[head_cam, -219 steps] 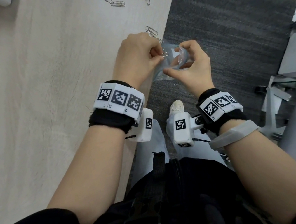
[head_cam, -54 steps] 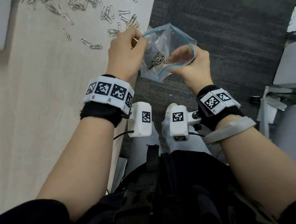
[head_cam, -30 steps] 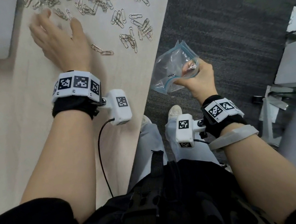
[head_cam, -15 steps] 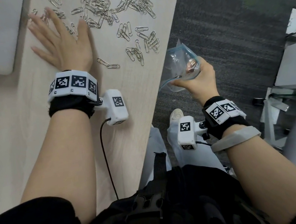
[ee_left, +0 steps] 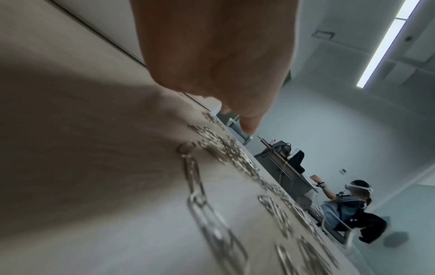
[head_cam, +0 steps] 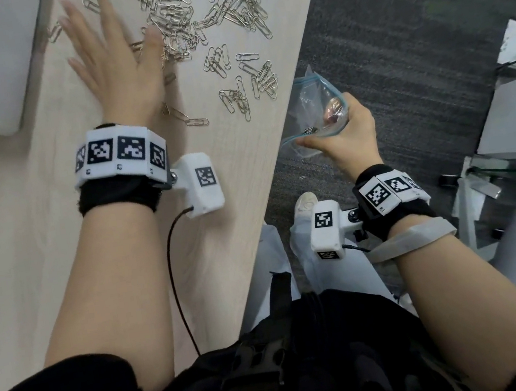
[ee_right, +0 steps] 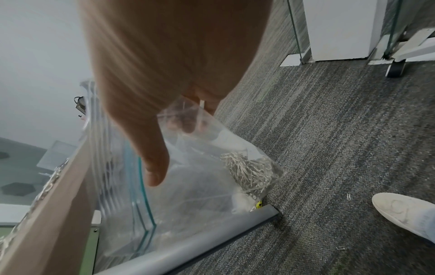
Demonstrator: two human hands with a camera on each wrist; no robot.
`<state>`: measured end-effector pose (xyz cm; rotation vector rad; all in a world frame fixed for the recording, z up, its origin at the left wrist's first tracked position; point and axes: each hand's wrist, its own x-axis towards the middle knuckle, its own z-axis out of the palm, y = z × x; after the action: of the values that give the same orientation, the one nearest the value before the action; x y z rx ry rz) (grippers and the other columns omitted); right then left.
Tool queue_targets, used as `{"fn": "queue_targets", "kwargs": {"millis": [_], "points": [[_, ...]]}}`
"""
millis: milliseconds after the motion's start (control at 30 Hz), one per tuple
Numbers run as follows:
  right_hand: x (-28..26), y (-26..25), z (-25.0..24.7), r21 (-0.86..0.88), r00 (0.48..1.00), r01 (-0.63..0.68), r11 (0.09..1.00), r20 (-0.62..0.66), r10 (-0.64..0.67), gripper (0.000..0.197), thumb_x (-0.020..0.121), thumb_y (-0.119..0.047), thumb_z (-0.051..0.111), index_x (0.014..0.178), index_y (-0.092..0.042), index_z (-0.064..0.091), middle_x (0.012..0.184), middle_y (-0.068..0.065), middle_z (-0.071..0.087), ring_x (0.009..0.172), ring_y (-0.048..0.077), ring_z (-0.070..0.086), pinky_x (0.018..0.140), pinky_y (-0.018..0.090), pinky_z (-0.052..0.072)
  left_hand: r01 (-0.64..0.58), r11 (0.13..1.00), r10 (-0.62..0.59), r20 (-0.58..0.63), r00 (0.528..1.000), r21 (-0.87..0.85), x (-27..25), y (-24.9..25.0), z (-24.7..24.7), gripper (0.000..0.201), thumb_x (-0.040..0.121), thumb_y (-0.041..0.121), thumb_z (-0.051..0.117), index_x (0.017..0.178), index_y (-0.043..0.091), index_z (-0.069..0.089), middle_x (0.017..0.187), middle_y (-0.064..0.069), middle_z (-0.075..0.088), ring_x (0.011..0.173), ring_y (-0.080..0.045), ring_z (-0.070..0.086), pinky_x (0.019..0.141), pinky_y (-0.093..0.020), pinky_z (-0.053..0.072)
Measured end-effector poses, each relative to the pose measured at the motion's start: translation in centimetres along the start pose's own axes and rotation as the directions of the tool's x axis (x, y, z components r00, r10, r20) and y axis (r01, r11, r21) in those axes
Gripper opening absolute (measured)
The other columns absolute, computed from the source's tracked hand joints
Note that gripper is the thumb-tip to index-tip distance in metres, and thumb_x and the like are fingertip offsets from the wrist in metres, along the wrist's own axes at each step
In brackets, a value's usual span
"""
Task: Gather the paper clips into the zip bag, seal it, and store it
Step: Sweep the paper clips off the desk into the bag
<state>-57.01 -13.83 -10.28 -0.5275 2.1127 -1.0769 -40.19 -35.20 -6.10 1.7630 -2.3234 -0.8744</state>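
Your head camera looks steeply down on the pale wooden tabletop [head_cam: 52, 228]. Your left wrist camera skims that tabletop, close. Your right wrist camera faces down at the grey carpet floor [ee_right: 329, 130], beside its edge.

Left hand [head_cam: 114, 66] spread flat; right hand [head_cam: 347, 137] curled, fingers pinching.

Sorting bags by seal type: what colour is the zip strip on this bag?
Blue-green, running along the open mouth of the clear zip bag; the right wrist view shows it best.

Left hand [head_cam: 114, 66] flat beside paper clips [head_cam: 206, 24]; right hand [head_cam: 347, 137] holds zip bag [head_cam: 317, 108].
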Motion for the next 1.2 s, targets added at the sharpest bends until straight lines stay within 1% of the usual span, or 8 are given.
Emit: {"fn": "queue_targets", "kwargs": {"millis": [200,300,533,733,833,967,1133,1200], "points": [[0.5,-0.1,0.0,0.001,1.0,-0.011,1.0,0.007,0.011,0.066,0.048,-0.026,0.085,0.096,0.006,0.054,0.089,0.018,0.065,0.082,0.033,0.061,0.077,0.05,0.052,0.171,0.98,-0.166,-0.06,0.984,0.096,1.9,0.5,0.5,0.067,0.094,0.05,0.032,0.148,0.022,0.004,0.155,-0.018,-0.011,0.143,-0.035,-0.013,0.114,-0.053,-0.009],[0.8,-0.3,-0.2,-0.012,1.0,-0.013,1.0,0.004,0.013,0.059,0.052,-0.017,0.088,0.094,0.008,0.053,0.083,0.013,0.062,0.076,0.019,0.054,0.073,0.046,0.051,0.152,0.978,-0.148,-0.036,0.988,0.142,1.8,0.8,1.1,0.068,0.094,0.05,0.029,0.148,0.02,0.002,0.156,-0.017,-0.011,0.143,-0.034,-0.013,0.114,-0.053,-0.009],[1.4,-0.8,0.2,-0.008,1.0,0.001,1.0,0.006,-0.001,0.066,0.045,-0.034,0.083,0.09,0.004,0.054,0.088,0.023,0.065,0.075,0.019,0.054,0.072,0.048,0.051,0.085,0.99,-0.099,0.118,0.988,0.114,-1.0,3.1,2.2,0.065,0.096,0.05,0.024,0.148,0.022,-0.002,0.153,-0.019,-0.019,0.143,-0.031,-0.018,0.115,-0.047,-0.013],[2.2,-0.4,0.1,-0.041,1.0,0.002,0.999,0.002,-0.002,0.055,0.052,-0.021,0.087,0.086,0.005,0.052,0.078,0.007,0.057,0.072,0.016,0.049,0.066,0.042,0.048,0.066,0.987,-0.059,-0.053,0.997,0.146,3.4,2.7,0.0,0.064,0.095,0.047,0.03,0.148,0.018,0.008,0.155,-0.021,-0.009,0.144,-0.036,-0.009,0.115,-0.051,-0.007],[2.5,-0.3,0.1,-0.039,1.0,0.009,0.999,0.002,-0.009,0.057,0.05,-0.026,0.086,0.085,0.004,0.052,0.077,0.005,0.057,0.071,0.016,0.05,0.066,0.042,0.048,0.095,0.984,-0.086,-0.064,0.994,0.153,5.6,2.6,-0.4,0.063,0.094,0.048,0.03,0.148,0.019,0.014,0.156,-0.019,-0.004,0.144,-0.036,-0.007,0.116,-0.053,-0.005],[2.8,0.0,-0.1,-0.028,1.0,0.004,1.0,0.009,-0.004,0.06,0.049,-0.03,0.085,0.087,0.004,0.053,0.079,0.009,0.059,0.072,0.018,0.051,0.068,0.044,0.05,0.059,0.984,-0.061,0.011,0.998,0.169,5.9,2.7,0.4,0.065,0.095,0.047,0.029,0.149,0.02,0.005,0.157,-0.014,-0.008,0.143,-0.035,-0.012,0.116,-0.053,-0.009],[3.1,0.0,-0.3,-0.045,1.0,-0.005,0.999,0.013,0.005,0.065,0.046,-0.039,0.082,0.087,0.002,0.053,0.08,0.008,0.06,0.073,0.018,0.052,0.068,0.043,0.05,-0.1,0.98,0.07,0.174,0.982,0.172,2.7,3.1,1.5,0.063,0.099,0.041,0.025,0.148,0.017,-0.005,0.156,-0.011,-0.016,0.142,-0.032,-0.018,0.114,-0.049,-0.012],[3.2,-0.1,-0.4,-0.058,1.0,0.002,0.998,0.017,-0.001,0.061,0.049,-0.032,0.085,0.087,0.004,0.053,0.079,0.008,0.059,0.073,0.017,0.051,0.067,0.041,0.049,-0.139,0.976,0.101,0.215,0.971,0.169,1.4,3.2,1.9,0.058,0.1,0.037,0.024,0.148,0.018,-0.003,0.156,-0.009,-0.015,0.143,-0.031,-0.018,0.114,-0.047,-0.012]]}}
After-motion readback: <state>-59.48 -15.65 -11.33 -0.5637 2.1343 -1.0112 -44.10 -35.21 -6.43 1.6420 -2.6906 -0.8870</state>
